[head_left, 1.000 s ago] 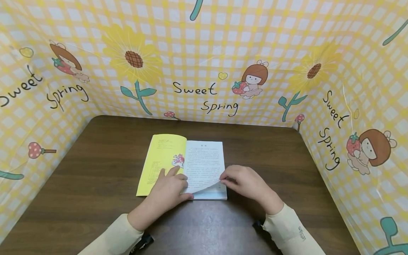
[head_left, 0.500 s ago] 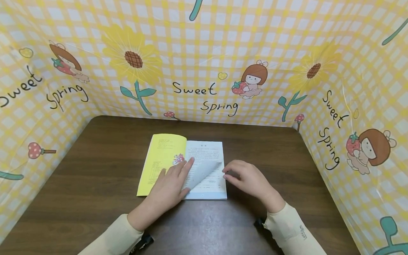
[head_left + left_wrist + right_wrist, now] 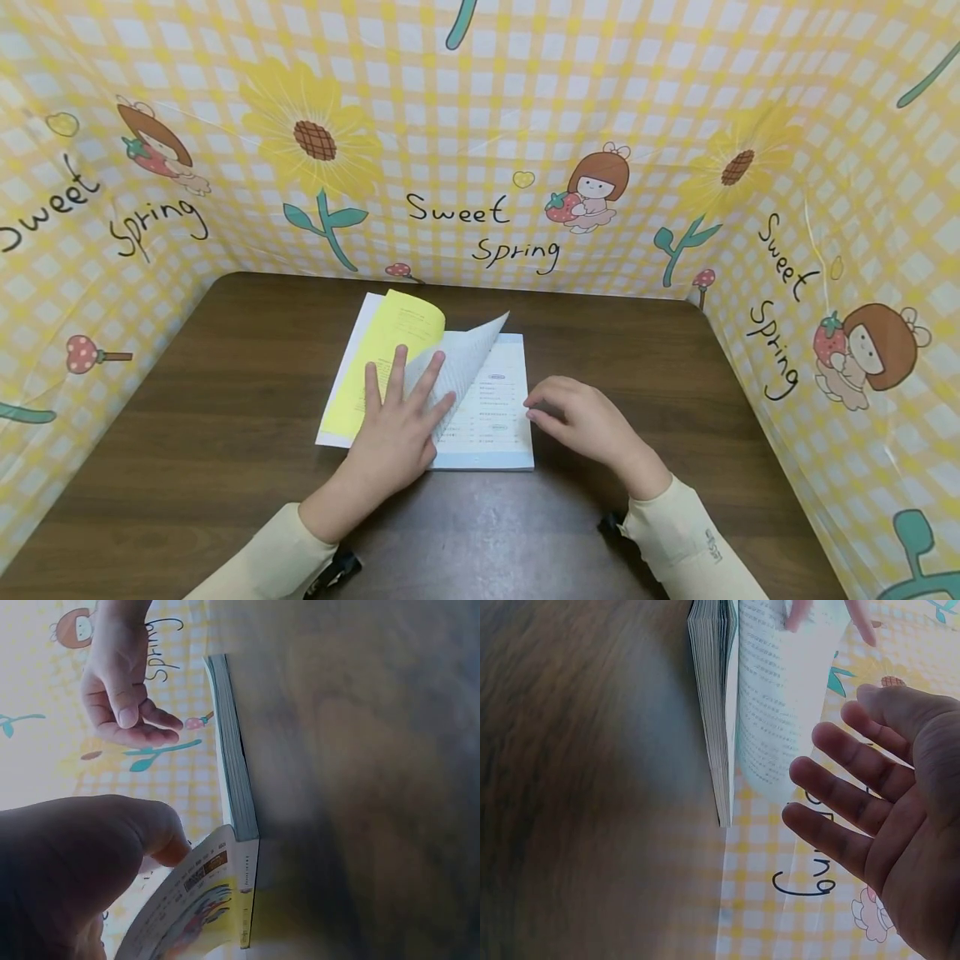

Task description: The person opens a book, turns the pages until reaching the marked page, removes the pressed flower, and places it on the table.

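An open book (image 3: 480,460) lies on the table, its yellow inner cover page (image 3: 408,317) on the left and printed pages on the right. Across the middle a white page (image 3: 476,350) stands partly turned, its upper corner raised. My left hand (image 3: 397,425) lies spread over the yellow page and the turning page, fingers extended. In the left wrist view the cover (image 3: 191,900) is lifted off the table near the spine. Just off the book's right edge hovers my right hand (image 3: 592,425), apart from the pages; the right wrist view shows its fingers (image 3: 847,795) loosely bent around nothing.
Brown wooden table (image 3: 225,375) surrounds the book. A yellow checked cloth (image 3: 465,108) with printed flowers and figures walls the back and both sides. Dark straps (image 3: 337,571) sit at the wrists, below cream sleeves (image 3: 258,554).
The right hand has let go of the page and moved slightly away. The page has swung up and leftward, the left hand has spread over it, and the yellow cover has lifted.
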`<state>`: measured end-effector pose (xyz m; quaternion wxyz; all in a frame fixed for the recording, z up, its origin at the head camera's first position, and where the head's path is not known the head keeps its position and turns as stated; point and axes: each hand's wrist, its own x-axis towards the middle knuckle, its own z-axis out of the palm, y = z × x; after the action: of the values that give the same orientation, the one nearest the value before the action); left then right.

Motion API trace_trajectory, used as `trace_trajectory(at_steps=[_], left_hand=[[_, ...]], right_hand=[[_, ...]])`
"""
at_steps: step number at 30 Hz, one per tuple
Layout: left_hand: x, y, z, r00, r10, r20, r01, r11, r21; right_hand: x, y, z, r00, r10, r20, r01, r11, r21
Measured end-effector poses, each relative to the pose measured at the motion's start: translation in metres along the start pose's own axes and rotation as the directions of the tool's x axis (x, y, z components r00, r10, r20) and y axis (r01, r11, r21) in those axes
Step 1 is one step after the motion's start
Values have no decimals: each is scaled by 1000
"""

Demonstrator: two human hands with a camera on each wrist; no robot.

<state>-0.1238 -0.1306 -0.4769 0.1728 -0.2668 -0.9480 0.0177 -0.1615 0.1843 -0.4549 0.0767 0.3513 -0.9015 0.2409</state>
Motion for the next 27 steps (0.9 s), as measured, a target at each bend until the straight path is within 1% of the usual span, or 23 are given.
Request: trace_trajectory(at_steps=[5, 8, 12, 17, 20, 24, 27], left_hand=[[-1, -2, -1, 998, -61, 16, 61, 998, 15], [-1, -3, -2, 997, -79, 20, 79, 997, 23], [-1, -4, -2, 994, -103, 45, 102, 994, 31], [-2, -3, -2, 989, -131, 73, 130, 991, 12], [-1, -2, -3, 990, -115, 86, 117, 993, -17], [-1, -2, -1, 992, -63, 108, 69, 996, -55], [-1, -2, -1, 990, -30, 136, 39, 997, -69]], right_hand=[[0, 0, 1, 1000, -3, 7, 3, 1000, -1], [0, 1, 1, 1000, -4, 12, 4, 1000, -7], [0, 1, 2, 1000, -2, 29, 2, 1000, -14], [-1, 0, 3, 998, 2, 62, -1, 1000, -16], [0, -1, 4, 997, -2, 78, 3, 1000, -13], [0, -1, 4, 996, -29, 86, 29, 1000, -7], [0, 0, 6, 994, -53, 95, 53, 999, -4]])
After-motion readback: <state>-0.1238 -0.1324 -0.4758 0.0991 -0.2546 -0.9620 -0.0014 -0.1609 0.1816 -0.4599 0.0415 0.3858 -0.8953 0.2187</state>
